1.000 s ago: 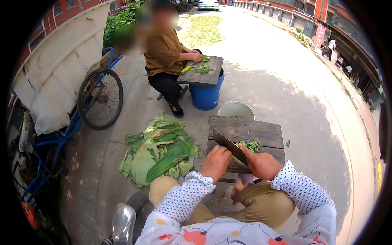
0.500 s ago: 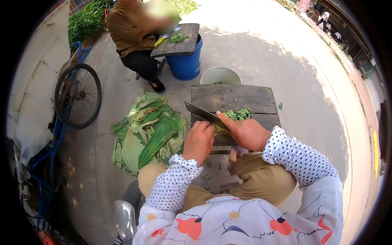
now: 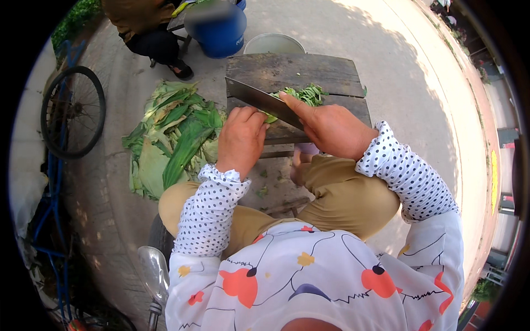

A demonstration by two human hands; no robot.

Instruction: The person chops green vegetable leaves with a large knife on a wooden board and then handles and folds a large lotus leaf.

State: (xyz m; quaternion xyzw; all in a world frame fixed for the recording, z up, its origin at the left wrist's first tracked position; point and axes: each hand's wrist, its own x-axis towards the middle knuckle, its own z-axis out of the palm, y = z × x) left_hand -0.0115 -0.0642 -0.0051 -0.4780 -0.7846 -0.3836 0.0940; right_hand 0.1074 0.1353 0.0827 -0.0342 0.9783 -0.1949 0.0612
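"While I sat bent over the wooden board (image 3: 292, 66), my right hand (image 3: 338, 131) was closed around the knife (image 3: 259, 98), one digit stretched along the blade."

"Which way did it point?"

"It slanted across the board with its tip toward the far left; my hand hid the handle."

"And your left hand (image 3: 240, 138)?"

"Its fingers were curled in at the board's near left edge, just beside the blade. A bit of green (image 3: 271, 118) showed at their tips, but I could not tell whether they gripped it."

"Where were the chopped greens (image 3: 305, 95)?"

"In a small heap on the board, just beyond my right hand, on the far side of the blade."

"What stood around you?"

"A pile of leaves (image 3: 174, 138) lay to the left, and a pale bucket (image 3: 274, 44) stood just beyond the board. Farther left, a person (image 3: 157, 47) in dark trousers sat by a blue bucket (image 3: 218, 41)."
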